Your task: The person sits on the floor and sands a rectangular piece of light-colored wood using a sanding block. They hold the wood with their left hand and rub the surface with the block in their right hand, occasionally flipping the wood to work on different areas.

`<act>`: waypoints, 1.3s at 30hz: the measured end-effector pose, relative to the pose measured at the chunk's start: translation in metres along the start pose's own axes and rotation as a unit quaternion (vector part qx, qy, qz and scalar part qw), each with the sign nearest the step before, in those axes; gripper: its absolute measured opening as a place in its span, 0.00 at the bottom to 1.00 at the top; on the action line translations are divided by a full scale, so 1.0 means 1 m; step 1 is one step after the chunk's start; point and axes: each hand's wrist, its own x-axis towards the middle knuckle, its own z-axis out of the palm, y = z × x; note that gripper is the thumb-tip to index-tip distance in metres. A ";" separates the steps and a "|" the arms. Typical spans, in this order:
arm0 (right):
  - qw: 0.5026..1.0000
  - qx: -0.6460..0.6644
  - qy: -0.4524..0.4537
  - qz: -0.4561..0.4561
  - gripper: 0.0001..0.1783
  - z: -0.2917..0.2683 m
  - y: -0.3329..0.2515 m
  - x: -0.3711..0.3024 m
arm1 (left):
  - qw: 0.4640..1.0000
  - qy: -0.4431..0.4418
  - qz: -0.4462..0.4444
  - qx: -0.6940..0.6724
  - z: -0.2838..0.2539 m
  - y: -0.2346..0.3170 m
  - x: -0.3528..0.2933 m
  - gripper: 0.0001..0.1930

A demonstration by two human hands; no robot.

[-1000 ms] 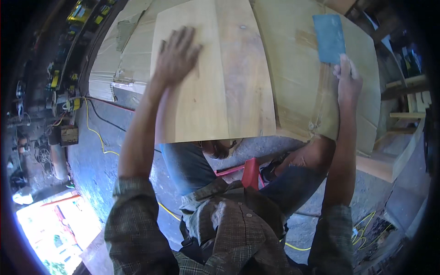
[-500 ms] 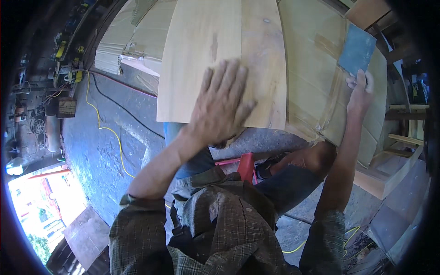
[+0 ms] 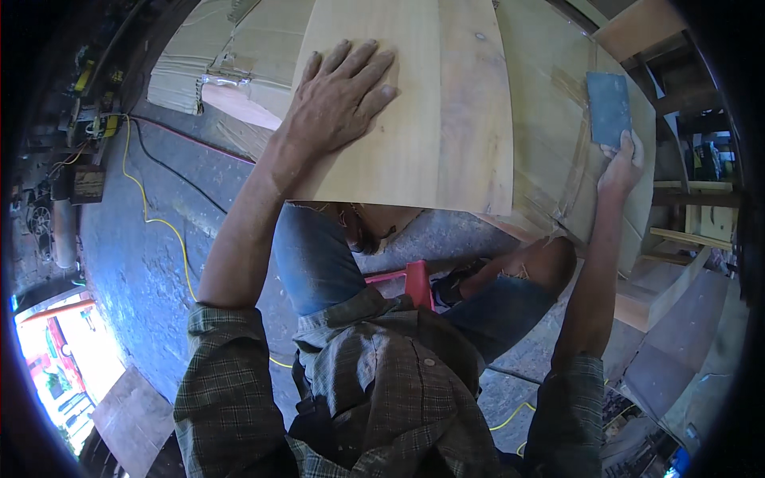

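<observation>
A wide pale wooden board (image 3: 414,135) lies in front of me over cardboard, its near edge above my knees. My left hand (image 3: 339,99) rests flat on the board's left part, fingers spread and pointing away from me. Off to the right, my right hand (image 3: 621,165) pinches the lower end of a blue-grey sheet of sandpaper (image 3: 610,107). The sheet is held up over the cardboard, apart from the board. A darker stripe of grain runs down the board's right half, with a small knot near its far right.
Flattened cardboard (image 3: 550,151) spreads under and beside the board. A red stool (image 3: 418,283) shows between my legs. On the floor at left run a yellow cable (image 3: 145,187) and a dark hose (image 3: 179,163). Wooden frame pieces (image 3: 645,307) stand at the right.
My left hand has slid left and farther away across the board. The sandpaper in my right hand has turned more upright. The whole view has shifted slightly.
</observation>
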 end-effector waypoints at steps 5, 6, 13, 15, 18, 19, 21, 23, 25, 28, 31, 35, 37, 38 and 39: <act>0.999 -0.038 -0.009 0.006 0.16 -0.002 0.004 0.005 | 0.998 -0.016 0.047 -0.034 -0.006 -0.017 0.001 0.24; 0.998 -0.054 -0.011 0.006 0.16 -0.002 0.002 0.006 | 0.998 -0.023 0.052 -0.022 -0.005 -0.022 0.003 0.24; 0.998 -0.061 -0.008 0.010 0.17 -0.004 0.001 0.006 | 0.995 -0.006 0.087 -0.047 0.010 -0.045 0.015 0.24; 0.998 -0.065 -0.012 0.006 0.17 -0.005 0.002 0.006 | 0.990 0.000 0.125 -0.070 0.007 -0.046 0.003 0.24; 0.997 -0.065 -0.027 0.012 0.18 -0.007 0.000 0.004 | 0.986 -0.010 0.147 -0.079 -0.003 -0.040 -0.012 0.24; 0.997 -0.065 -0.032 0.017 0.18 -0.007 0.000 0.003 | 0.987 -0.011 0.143 -0.077 -0.003 -0.038 -0.016 0.24; 0.998 -0.054 -0.016 0.018 0.19 0.003 -0.008 -0.007 | 0.987 -0.015 0.142 -0.073 -0.007 -0.035 -0.019 0.24; 0.999 -0.042 -0.001 0.023 0.22 0.009 -0.014 -0.011 | 0.988 -0.018 0.141 -0.064 -0.008 -0.037 -0.017 0.24; 0.999 -0.025 -0.008 0.035 0.23 0.007 -0.007 -0.004 | 0.986 -0.007 0.160 -0.044 -0.003 -0.039 -0.014 0.23; 0.998 0.014 -0.064 0.017 0.24 0.005 0.005 -0.005 | 0.980 -0.020 0.184 -0.073 -0.006 -0.037 -0.005 0.23; 0.990 -0.115 -0.065 -0.054 0.20 0.017 0.009 -0.007 | 0.980 -0.026 0.187 -0.065 0.004 -0.042 -0.010 0.23; 0.967 -0.232 -0.029 -0.103 0.18 0.009 0.009 0.002 | 0.971 -0.036 0.233 -0.043 0.014 -0.040 0.001 0.24; 0.970 -0.230 -0.053 -0.065 0.17 0.011 -0.011 -0.007 | 0.971 -0.030 0.228 -0.061 0.017 -0.040 0.002 0.24; 0.975 -0.202 -0.047 -0.075 0.17 0.019 -0.017 -0.005 | 0.973 -0.033 0.223 -0.059 -0.001 -0.044 0.001 0.23; 0.978 -0.187 -0.041 -0.080 0.17 0.020 -0.012 -0.009 | 0.972 -0.040 0.219 -0.070 -0.005 -0.044 -0.002 0.23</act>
